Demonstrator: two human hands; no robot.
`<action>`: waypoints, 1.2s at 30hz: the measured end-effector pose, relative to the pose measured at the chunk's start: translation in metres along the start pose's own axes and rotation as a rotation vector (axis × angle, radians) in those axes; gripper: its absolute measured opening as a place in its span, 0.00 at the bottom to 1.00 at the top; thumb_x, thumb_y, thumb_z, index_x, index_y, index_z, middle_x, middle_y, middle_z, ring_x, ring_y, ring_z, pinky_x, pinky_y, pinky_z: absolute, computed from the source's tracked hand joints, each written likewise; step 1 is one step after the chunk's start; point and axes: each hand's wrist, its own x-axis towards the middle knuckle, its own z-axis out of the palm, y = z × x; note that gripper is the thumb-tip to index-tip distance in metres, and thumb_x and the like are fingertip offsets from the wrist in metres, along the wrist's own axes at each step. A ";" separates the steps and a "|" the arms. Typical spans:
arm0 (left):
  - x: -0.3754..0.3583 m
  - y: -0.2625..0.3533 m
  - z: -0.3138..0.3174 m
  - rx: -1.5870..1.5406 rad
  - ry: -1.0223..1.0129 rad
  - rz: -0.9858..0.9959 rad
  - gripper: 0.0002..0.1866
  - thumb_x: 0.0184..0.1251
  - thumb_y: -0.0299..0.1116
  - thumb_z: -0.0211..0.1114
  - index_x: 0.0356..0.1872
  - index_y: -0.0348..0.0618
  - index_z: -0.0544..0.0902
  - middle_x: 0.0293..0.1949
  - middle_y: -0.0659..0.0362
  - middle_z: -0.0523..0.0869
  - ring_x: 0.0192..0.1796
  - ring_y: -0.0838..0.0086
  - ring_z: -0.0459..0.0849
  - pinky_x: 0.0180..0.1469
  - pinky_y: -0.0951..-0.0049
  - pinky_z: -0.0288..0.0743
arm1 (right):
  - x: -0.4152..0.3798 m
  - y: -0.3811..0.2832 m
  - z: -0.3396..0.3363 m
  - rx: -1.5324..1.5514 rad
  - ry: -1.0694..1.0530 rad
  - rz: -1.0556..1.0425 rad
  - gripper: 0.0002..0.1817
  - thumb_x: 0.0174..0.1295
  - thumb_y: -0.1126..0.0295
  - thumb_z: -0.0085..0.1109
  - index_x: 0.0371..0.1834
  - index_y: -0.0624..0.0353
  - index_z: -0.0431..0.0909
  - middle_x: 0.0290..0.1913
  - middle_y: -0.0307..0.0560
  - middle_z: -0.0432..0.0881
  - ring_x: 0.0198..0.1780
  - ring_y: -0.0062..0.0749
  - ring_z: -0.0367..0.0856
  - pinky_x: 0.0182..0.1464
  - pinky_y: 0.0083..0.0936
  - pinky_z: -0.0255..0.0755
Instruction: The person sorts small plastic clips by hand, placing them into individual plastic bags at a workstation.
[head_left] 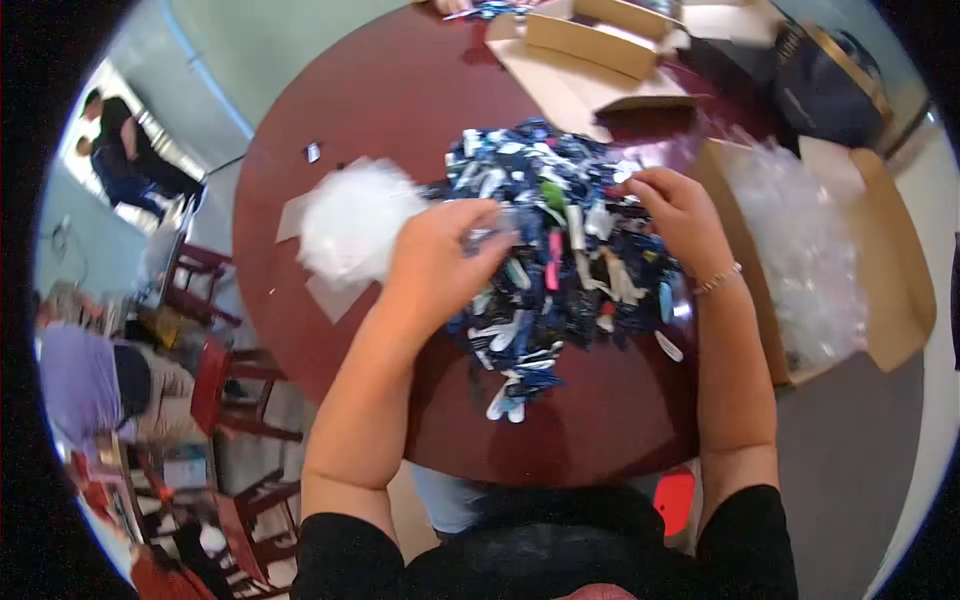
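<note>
Both hands at mixed pile, centre of frame

Round dark-red table (510, 430). Pile of small mixed pieces (550, 240) at centre, mostly dark blue, black and white; a pink piece (554, 260) and a green piece (552, 196) lie in it.

Left hand (445, 255): over the pile's left side, thumb and fingers curled toward each other around a small gap. Blurred there; cannot tell whether anything is gripped.

Right hand (680, 215): at the pile's upper right, thumb and forefinger close together, narrow. Whether a piece is held cannot be told. Beaded bracelet (718, 279) on the wrist.

Whitish translucent stack (355, 220): on the table, just left of the left hand. Open carton (890, 260) at right of frame, containing clear plastic bags (795, 240). Opened cardboard box (590, 45), upper right. Another person's hand (453, 6), top edge.
</note>
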 end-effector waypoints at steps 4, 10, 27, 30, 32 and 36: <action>0.000 0.001 0.001 -0.019 -0.024 -0.058 0.14 0.56 0.33 0.73 0.42 0.38 0.85 0.32 0.55 0.86 0.30 0.72 0.82 0.33 0.74 0.75 | 0.002 0.003 -0.005 0.186 -0.048 0.032 0.11 0.70 0.69 0.55 0.45 0.64 0.82 0.41 0.39 0.86 0.38 0.17 0.80 0.35 0.16 0.76; 0.000 0.003 0.000 -0.024 -0.036 -0.061 0.15 0.56 0.31 0.73 0.43 0.37 0.85 0.35 0.54 0.88 0.32 0.72 0.85 0.36 0.74 0.77 | 0.001 0.005 -0.009 0.223 -0.076 0.057 0.09 0.67 0.74 0.55 0.46 0.63 0.83 0.42 0.39 0.86 0.39 0.17 0.80 0.39 0.17 0.77; 0.000 0.009 -0.003 -0.021 -0.006 -0.049 0.13 0.56 0.29 0.73 0.42 0.37 0.85 0.35 0.53 0.88 0.34 0.73 0.85 0.38 0.74 0.77 | -0.030 0.004 -0.044 -0.490 -0.197 -0.234 0.13 0.48 0.77 0.63 0.39 0.65 0.81 0.30 0.54 0.83 0.33 0.44 0.82 0.38 0.34 0.75; 0.000 0.009 -0.003 -0.007 -0.009 -0.014 0.13 0.56 0.30 0.73 0.42 0.38 0.85 0.34 0.53 0.87 0.33 0.71 0.85 0.37 0.73 0.77 | -0.031 0.005 -0.034 -0.514 -0.277 -0.237 0.13 0.47 0.78 0.64 0.39 0.64 0.80 0.32 0.54 0.82 0.36 0.45 0.82 0.40 0.34 0.75; -0.001 0.009 -0.002 0.001 -0.007 0.014 0.13 0.56 0.30 0.73 0.42 0.38 0.85 0.33 0.53 0.87 0.32 0.70 0.85 0.36 0.73 0.77 | -0.032 0.005 -0.027 -0.530 -0.294 -0.250 0.14 0.46 0.78 0.64 0.39 0.64 0.80 0.33 0.54 0.82 0.38 0.46 0.82 0.42 0.35 0.75; 0.000 0.009 -0.004 0.005 -0.043 -0.061 0.14 0.56 0.32 0.73 0.42 0.38 0.85 0.33 0.53 0.87 0.32 0.69 0.85 0.36 0.72 0.77 | -0.032 0.006 -0.020 -0.579 -0.235 -0.313 0.15 0.47 0.77 0.66 0.40 0.63 0.80 0.35 0.55 0.82 0.41 0.48 0.81 0.44 0.37 0.75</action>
